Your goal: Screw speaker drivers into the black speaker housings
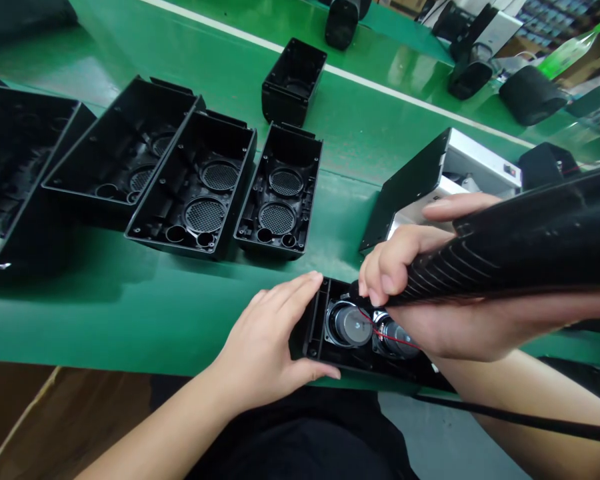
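Right hand wrapped around a black power tool, over an open speaker housing at the near edge of the green table.
The left hand steadies the housing's left end, thumb and fingers spread apart on either side of its corner. Inside sit two round speaker drivers with a red wire running across them; the tool's tip reaches in beside them. More empty black housings stand beyond, left of a silver-and-black box.
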Available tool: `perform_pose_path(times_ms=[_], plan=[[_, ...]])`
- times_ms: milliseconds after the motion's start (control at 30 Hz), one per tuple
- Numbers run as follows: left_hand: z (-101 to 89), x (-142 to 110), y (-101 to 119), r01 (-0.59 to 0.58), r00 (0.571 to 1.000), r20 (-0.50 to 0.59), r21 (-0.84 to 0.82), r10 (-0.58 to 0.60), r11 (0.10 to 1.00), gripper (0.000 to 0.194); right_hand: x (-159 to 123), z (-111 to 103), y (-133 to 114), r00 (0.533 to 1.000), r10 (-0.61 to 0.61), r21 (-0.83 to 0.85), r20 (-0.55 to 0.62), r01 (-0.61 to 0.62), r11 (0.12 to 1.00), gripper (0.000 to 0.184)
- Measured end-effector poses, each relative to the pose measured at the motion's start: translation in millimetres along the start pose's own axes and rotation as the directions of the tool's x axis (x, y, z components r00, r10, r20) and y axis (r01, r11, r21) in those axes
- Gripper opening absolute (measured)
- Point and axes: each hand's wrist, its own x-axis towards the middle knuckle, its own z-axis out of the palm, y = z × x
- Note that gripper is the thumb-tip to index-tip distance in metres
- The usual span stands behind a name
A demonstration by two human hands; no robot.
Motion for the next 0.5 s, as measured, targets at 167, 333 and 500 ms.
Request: perform_pose_path(times_ms=[167, 333, 500], plan=[[0.1, 1.8, -0.9, -0.002, 1.000, -0.019, -0.024, 0.001, 1.000, 0.120, -1.9, 1.7, 9.3, 0.994, -0.097, 0.051, 0.044, 0.095, 0.994, 0.063], [-1.9, 2.8, -0.3, 0.013, 1.000, -0.025, -0.006, -0.013, 1.000, 0.116, -9.0, -11.2, 26.4, 0.988, -0.093, 0.174, 0.125, 0.070, 0.982, 0.057], [-3.4, 3.4, -3.3, -0.011, 0.999, -0.053, 0.053, 0.013, 0.999, 0.109, -11.3, -15.5, 40.6, 0.969, -0.142, 0.191, 0.204, 0.103, 0.976, 0.065]])
